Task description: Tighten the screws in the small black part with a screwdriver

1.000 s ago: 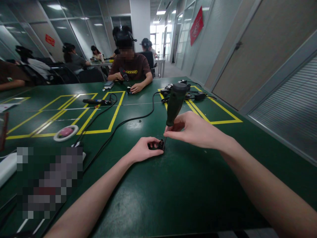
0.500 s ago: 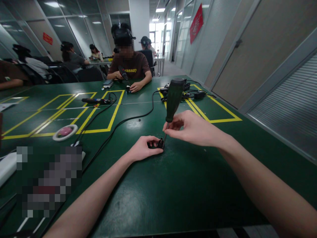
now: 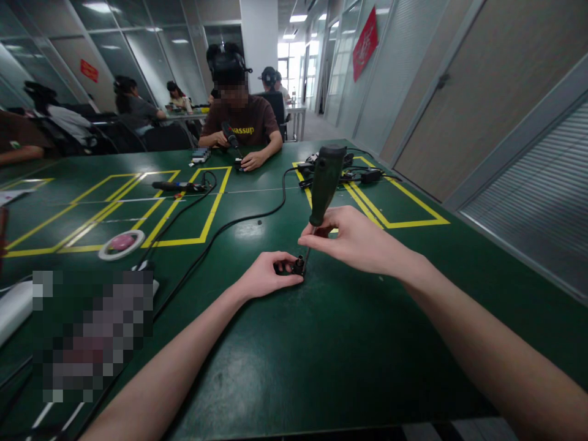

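Between the thumb and fingers of my left hand [image 3: 267, 275] a small black part [image 3: 298, 266] is pinched against the green table [image 3: 349, 343]. A short round stub stands up on it; its exact kind is too small to make out. My right hand [image 3: 351, 239] is closed on the thin metal shaft of a screwdriver [image 3: 327, 184], just below its thick dark green handle. The screwdriver stands nearly upright, handle leaning slightly right. Its tip reaches down to the right side of the black part, where the contact point is hard to see.
A black cable [image 3: 239, 218] crosses the table left of my hands. Black adapters [image 3: 370, 176] lie at the back right, a corded tool [image 3: 177, 186] at the back left, and a white tape roll [image 3: 121, 245] nearer. Opposite sits a co-worker [image 3: 241, 122] holding a tool.
The screwdriver's handle has tilted a little further right, and my right hand has shifted slightly left on the shaft. My left hand and the black part stay in place.
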Action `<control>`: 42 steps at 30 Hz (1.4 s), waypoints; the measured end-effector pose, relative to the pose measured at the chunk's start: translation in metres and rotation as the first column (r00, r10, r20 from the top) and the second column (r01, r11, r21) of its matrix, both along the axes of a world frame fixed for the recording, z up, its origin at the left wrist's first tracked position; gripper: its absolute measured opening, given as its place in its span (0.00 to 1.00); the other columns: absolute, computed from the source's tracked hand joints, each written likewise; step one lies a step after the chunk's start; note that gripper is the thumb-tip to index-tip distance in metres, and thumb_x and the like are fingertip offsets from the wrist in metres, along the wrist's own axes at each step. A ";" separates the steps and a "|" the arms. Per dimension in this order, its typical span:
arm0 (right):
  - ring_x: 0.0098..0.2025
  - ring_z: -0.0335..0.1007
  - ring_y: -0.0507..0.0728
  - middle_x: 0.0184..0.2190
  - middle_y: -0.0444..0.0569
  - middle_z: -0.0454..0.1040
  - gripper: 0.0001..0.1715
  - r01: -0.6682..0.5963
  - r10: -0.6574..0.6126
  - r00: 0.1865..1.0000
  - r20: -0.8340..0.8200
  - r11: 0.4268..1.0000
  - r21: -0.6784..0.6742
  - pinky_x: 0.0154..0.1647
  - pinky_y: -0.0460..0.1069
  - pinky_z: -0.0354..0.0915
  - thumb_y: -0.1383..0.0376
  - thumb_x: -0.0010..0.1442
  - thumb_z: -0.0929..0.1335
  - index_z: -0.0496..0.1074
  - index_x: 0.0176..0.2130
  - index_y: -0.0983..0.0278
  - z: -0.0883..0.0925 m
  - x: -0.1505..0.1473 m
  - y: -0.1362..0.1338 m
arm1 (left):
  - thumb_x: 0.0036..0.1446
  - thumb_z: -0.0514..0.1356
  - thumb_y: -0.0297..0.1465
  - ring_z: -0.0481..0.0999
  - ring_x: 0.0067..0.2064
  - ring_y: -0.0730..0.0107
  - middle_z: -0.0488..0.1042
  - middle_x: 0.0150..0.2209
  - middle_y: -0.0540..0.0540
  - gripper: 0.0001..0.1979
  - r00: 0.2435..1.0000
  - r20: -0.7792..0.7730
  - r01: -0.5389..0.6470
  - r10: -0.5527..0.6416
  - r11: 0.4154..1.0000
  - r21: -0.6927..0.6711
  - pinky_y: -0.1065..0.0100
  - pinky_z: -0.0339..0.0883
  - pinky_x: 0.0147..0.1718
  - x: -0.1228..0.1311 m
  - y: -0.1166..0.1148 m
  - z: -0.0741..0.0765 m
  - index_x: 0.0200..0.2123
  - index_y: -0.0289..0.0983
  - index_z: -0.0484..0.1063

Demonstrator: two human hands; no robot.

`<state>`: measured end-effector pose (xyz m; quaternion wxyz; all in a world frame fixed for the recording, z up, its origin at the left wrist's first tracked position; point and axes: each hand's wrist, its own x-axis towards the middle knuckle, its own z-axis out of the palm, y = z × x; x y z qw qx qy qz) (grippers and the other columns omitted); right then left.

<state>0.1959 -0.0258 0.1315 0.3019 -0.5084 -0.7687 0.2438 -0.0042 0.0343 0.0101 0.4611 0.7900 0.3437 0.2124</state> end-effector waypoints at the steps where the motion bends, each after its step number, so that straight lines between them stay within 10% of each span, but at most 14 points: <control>1: 0.33 0.77 0.55 0.33 0.50 0.83 0.08 0.007 -0.007 1.000 -0.003 1.000 0.010 0.34 0.48 0.67 0.66 0.61 0.71 0.81 0.32 0.67 0.000 0.000 0.000 | 0.50 0.70 0.40 0.71 0.33 0.68 0.76 0.32 0.49 0.18 1.000 0.000 0.000 0.000 1.000 0.000 0.67 0.64 0.36 0.000 0.000 0.000 0.40 0.35 0.81; 42: 0.30 0.78 0.55 0.29 0.43 0.80 0.25 0.036 -0.041 0.979 -0.200 0.999 -0.030 0.35 0.49 0.72 0.72 0.52 0.76 0.76 0.51 0.64 -0.003 0.000 0.001 | 0.50 0.70 0.41 0.71 0.34 0.67 0.77 0.33 0.48 0.19 1.000 -0.016 0.007 -0.007 1.000 0.004 0.67 0.64 0.36 0.000 0.000 0.002 0.42 0.35 0.82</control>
